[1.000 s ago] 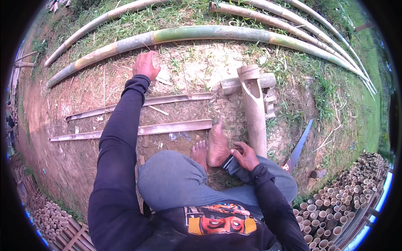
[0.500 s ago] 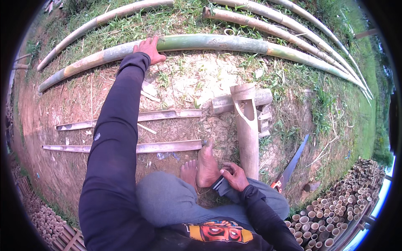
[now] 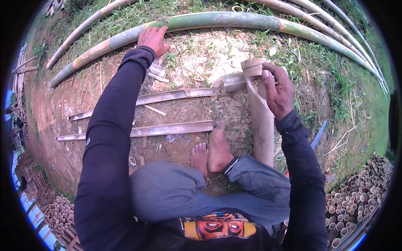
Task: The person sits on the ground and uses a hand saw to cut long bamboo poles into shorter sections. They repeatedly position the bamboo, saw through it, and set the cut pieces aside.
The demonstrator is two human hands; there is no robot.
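Observation:
A long, thick green-and-tan bamboo pole (image 3: pixel 222 19) lies across the ground at the far side. My left hand (image 3: pixel 153 40) rests on it with fingers stretched over its surface and the thumb apart. A short, upright-looking bamboo post (image 3: pixel 261 125) with an opening cut near its top stands right of my feet. My right hand (image 3: pixel 279 90) is at the top of this post, fingers bent around its right side and thumb raised beside the cut opening. Part of its grip is hidden. Two split bamboo strips (image 3: pixel 176 128) lie nearer to me, left of my feet.
A short bamboo piece (image 3: pixel 234 82) lies beside the post. A handsaw's blue blade (image 3: pixel 319 134) shows behind my right forearm. More long poles (image 3: pixel 293 9) lie beyond the green one. Stacked bamboo tubes (image 3: pixel 349 209) fill the lower right, others the lower left.
My right hand has risen from my trouser cuff by the foot to the top of the bamboo post. My left hand stays on the pole. The view has shifted slightly.

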